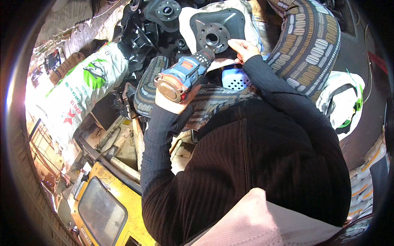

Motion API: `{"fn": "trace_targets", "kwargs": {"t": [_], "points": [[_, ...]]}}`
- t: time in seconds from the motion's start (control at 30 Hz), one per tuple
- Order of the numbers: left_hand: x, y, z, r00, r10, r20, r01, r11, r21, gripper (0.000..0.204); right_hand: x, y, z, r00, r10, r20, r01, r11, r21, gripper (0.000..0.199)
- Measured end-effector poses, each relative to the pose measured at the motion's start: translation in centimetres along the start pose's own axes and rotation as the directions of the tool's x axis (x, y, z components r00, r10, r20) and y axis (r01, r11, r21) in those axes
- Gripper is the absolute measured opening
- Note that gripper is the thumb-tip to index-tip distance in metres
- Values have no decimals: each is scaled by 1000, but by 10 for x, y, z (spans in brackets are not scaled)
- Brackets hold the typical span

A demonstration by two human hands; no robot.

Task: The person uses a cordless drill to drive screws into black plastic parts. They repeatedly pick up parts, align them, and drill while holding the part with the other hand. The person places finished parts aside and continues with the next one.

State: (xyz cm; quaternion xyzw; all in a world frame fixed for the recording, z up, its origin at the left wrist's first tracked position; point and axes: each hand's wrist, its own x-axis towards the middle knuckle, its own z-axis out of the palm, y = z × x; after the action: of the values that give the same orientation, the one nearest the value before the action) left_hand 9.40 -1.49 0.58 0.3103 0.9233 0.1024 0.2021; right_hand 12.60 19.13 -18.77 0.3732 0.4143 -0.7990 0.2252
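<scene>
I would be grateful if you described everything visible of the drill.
The drill is blue with red and dark parts, seemingly plastic, with a rounded rear end and a dark collar near its nose. The left hand grips it. It slants toward the picture's upper right, nose at the black flange; whether its tip touches is unclear.

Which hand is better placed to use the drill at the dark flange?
Probably the left hand: it grips the drill, pointed toward the dark flange. The right hand is by the flange's right edge, without a drill.

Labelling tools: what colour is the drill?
Blue, with red and black parts; the drill shows best in the head view.
</scene>
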Motion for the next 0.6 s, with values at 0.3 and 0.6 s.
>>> {"fn": "trace_targets", "kwargs": {"t": [0.3,0.6], "points": [[24,16,9,995,-25,101,34,996,-86,41,8,-7,8,979,-202,-36,172,906,-388,32],[22,-5,25,959,-27,282,-7,993,119,50,13,-3,5,967,-256,-1,231,873,-429,33]]}}
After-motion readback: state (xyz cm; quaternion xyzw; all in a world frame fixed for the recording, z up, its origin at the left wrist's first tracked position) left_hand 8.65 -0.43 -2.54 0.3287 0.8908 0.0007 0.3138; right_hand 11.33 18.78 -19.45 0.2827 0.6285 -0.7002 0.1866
